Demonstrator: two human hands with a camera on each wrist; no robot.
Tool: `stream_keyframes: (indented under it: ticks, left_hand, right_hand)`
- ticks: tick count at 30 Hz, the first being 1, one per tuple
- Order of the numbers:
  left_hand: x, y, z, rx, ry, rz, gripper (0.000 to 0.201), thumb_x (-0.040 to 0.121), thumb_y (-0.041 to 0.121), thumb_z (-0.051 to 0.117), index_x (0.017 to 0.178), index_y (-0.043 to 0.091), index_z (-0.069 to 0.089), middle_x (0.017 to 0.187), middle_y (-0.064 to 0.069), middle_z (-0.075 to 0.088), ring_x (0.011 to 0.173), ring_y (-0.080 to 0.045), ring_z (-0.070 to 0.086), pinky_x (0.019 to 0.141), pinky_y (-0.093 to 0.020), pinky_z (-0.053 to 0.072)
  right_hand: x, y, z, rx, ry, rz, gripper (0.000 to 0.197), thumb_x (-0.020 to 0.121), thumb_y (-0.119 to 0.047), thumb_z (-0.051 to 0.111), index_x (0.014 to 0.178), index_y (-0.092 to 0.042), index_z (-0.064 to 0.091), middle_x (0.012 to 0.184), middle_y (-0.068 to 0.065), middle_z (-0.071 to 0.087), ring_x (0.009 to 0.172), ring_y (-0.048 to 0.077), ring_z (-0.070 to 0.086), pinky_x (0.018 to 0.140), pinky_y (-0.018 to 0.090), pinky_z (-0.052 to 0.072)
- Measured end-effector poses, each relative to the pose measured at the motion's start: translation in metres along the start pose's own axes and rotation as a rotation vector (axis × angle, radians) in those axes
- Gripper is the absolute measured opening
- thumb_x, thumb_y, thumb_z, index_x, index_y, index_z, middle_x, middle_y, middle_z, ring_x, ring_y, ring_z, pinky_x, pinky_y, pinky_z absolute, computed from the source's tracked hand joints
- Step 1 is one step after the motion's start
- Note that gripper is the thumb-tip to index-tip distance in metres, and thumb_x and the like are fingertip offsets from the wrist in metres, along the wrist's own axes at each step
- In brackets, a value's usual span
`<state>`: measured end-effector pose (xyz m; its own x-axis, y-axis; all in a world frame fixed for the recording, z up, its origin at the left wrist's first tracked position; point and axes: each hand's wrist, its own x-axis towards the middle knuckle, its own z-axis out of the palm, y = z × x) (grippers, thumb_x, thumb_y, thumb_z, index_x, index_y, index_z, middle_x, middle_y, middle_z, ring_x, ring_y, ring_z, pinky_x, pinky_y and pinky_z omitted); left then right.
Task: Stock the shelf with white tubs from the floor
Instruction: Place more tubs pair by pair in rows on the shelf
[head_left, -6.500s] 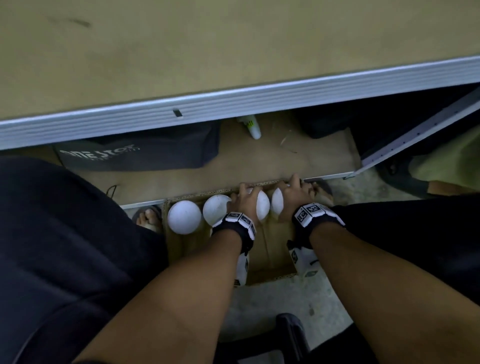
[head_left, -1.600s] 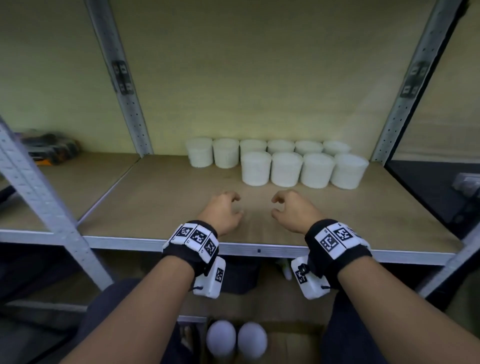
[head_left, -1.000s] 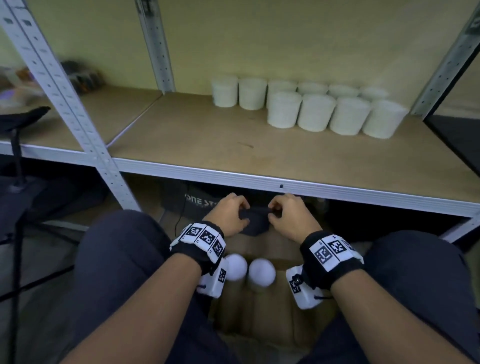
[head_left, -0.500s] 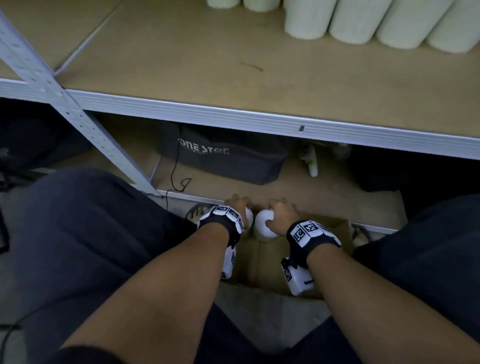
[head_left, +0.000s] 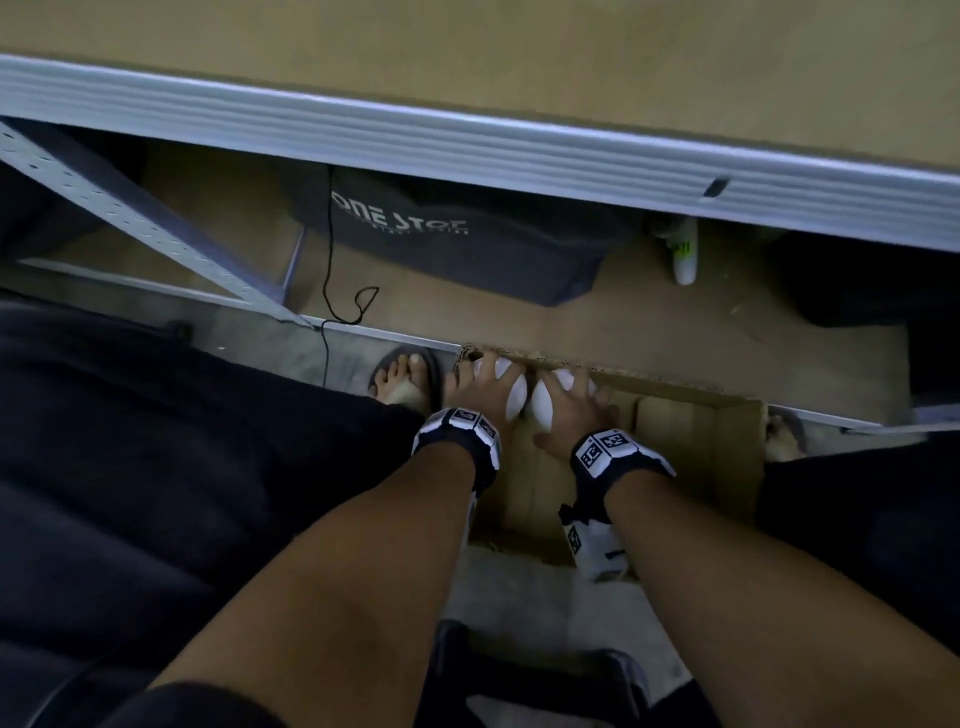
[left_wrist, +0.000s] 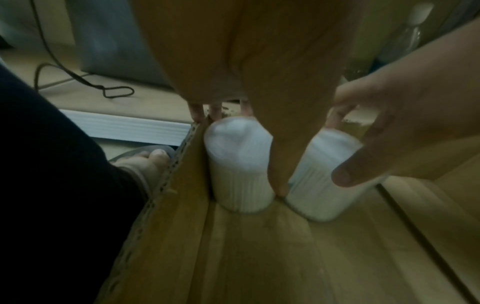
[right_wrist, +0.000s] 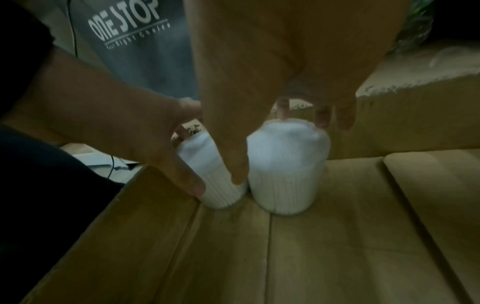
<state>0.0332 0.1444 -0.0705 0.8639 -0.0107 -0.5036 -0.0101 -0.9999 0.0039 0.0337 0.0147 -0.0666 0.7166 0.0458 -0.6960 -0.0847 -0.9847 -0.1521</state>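
Two white ribbed tubs stand side by side in the far left corner of a cardboard box on the floor. My left hand comes down over the left tub, its fingers behind it and the thumb between the two tubs. My right hand grips the right tub the same way, fingers at its far side. In the wrist views the left tub and the right tub both rest on the box floor. The shelf board lies above.
The shelf's metal front edge juts out overhead, with a slanted post at the left. A dark bag, a black cable and a small bottle lie under the shelf. My sandalled foot flanks the box.
My hands dropped from shelf height, holding nothing, down into the box. Over the last half second they settled over the last two tubs and wrapped round them.
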Motion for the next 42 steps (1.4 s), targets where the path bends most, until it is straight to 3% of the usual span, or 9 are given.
stream_keyframes:
  ticks: [2,6,9,14,18,21,26,33,42]
  left_hand:
    - [0.013,0.001,0.007,-0.063,0.006,0.002,0.066,0.035,0.051,0.082,0.100,0.041,0.068,0.094,-0.006,0.067,0.066,-0.030,0.064,0.059,-0.035,0.050]
    - [0.019,0.005,0.006,-0.019,0.053,0.021,0.071,0.019,0.051,0.082,0.089,0.041,0.069,0.092,-0.006,0.067,0.062,-0.029,0.063,0.058,-0.036,0.050]
    - [0.017,0.006,0.007,-0.017,0.037,0.021,0.071,0.019,0.052,0.081,0.087,0.039,0.068,0.094,-0.006,0.065,0.062,-0.029,0.062,0.061,-0.037,0.050]
    - [0.010,0.006,0.006,-0.006,0.026,-0.027,0.072,0.031,0.053,0.083,0.098,0.035,0.063,0.105,-0.008,0.060,0.073,-0.031,0.062,0.072,-0.040,0.049]
    - [-0.011,0.011,-0.018,-0.066,-0.049,-0.023,0.068,0.063,0.040,0.076,0.124,0.034,0.047,0.133,-0.011,0.039,0.115,-0.036,0.048,0.093,-0.044,0.038]
    - [-0.024,0.010,-0.034,-0.154,-0.119,-0.012,0.076,0.065,0.034,0.074,0.131,0.032,0.035,0.138,-0.010,0.028,0.127,-0.037,0.034,0.097,-0.049,0.036]
    - [-0.050,0.002,-0.079,-0.179,-0.148,0.013,0.075,0.071,0.026,0.071,0.135,0.031,0.032,0.138,-0.008,0.024,0.131,-0.040,0.030,0.101,-0.053,0.035]
    - [-0.086,-0.010,-0.153,-0.194,-0.068,0.099,0.085,0.059,0.030,0.080,0.131,0.036,0.036,0.131,-0.007,0.029,0.121,-0.039,0.038,0.090,-0.049,0.050]
    - [-0.149,-0.017,-0.244,-0.166,0.078,0.219,0.086,0.057,0.040,0.082,0.131,0.039,0.037,0.124,-0.003,0.033,0.120,-0.035,0.037,0.090,-0.052,0.049]
  right_hand:
    - [0.005,-0.002,0.005,0.013,0.074,0.013,0.077,0.072,-0.034,0.071,0.137,-0.042,0.030,0.141,0.003,0.020,0.127,0.042,0.030,0.101,0.051,0.038]
    - [0.015,0.000,0.013,0.068,0.138,0.049,0.054,0.079,-0.035,0.065,0.128,-0.037,0.042,0.140,0.002,0.020,0.123,0.043,0.029,0.102,0.052,0.037]
    - [0.015,0.005,0.018,0.054,0.159,0.051,0.053,0.078,-0.032,0.067,0.127,-0.033,0.046,0.143,0.002,0.017,0.123,0.043,0.030,0.100,0.053,0.041]
    - [0.008,0.010,0.008,0.008,0.063,0.045,0.073,0.068,-0.041,0.075,0.131,-0.027,0.042,0.145,0.008,0.016,0.128,0.038,0.032,0.107,0.043,0.037]
    - [-0.009,0.007,-0.010,0.059,0.120,0.067,0.064,0.073,-0.035,0.071,0.131,-0.025,0.045,0.142,0.008,0.022,0.125,0.036,0.033,0.101,0.042,0.039]
    - [-0.024,0.007,-0.024,0.076,0.155,0.056,0.063,0.073,-0.032,0.071,0.130,-0.026,0.045,0.139,0.007,0.024,0.124,0.034,0.032,0.100,0.043,0.037]
    - [-0.054,0.006,-0.058,0.062,0.144,0.058,0.074,0.067,-0.036,0.075,0.131,-0.030,0.039,0.144,0.008,0.020,0.130,0.036,0.028,0.108,0.048,0.032]
    - [-0.118,-0.001,-0.123,0.066,0.219,-0.014,0.088,0.063,-0.039,0.078,0.139,-0.029,0.035,0.151,0.008,0.014,0.138,0.038,0.022,0.111,0.050,0.029]
    - [-0.224,-0.006,-0.206,0.061,0.357,-0.058,0.073,0.064,-0.053,0.074,0.126,-0.027,0.044,0.131,0.007,0.033,0.124,0.038,0.036,0.098,0.050,0.044]
